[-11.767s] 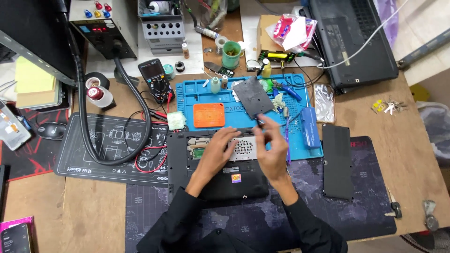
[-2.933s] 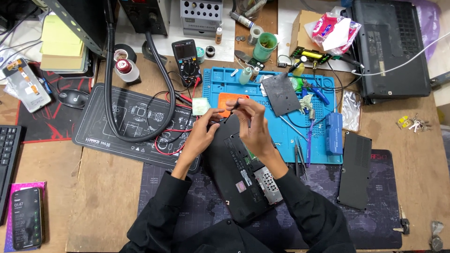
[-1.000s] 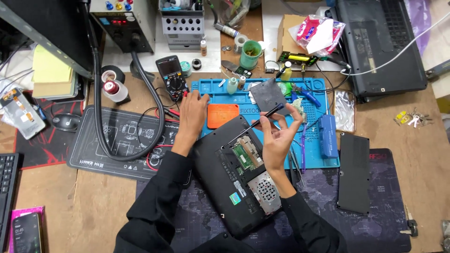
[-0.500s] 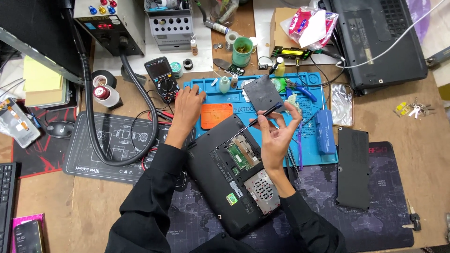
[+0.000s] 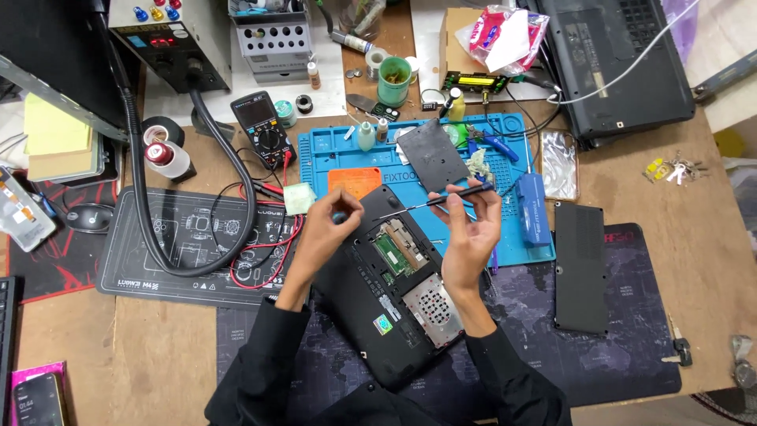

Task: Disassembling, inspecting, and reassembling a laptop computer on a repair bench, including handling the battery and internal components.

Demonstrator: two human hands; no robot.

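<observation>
I saw my right hand (image 5: 469, 229) pinching a slim black screwdriver (image 5: 434, 200), lying leftward over the opened black laptop (image 5: 386, 284) at centre frame; my left hand (image 5: 331, 225) gripped the laptop's edge.

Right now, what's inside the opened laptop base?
The laptop base shows a green memory board and a perforated silver plate. The left hand covers its upper-left corner.

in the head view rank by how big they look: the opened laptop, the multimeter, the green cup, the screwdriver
1. opened laptop
2. multimeter
3. and 4. screwdriver in the right hand and green cup: unsure, one long and thin, one short and wide.
</observation>
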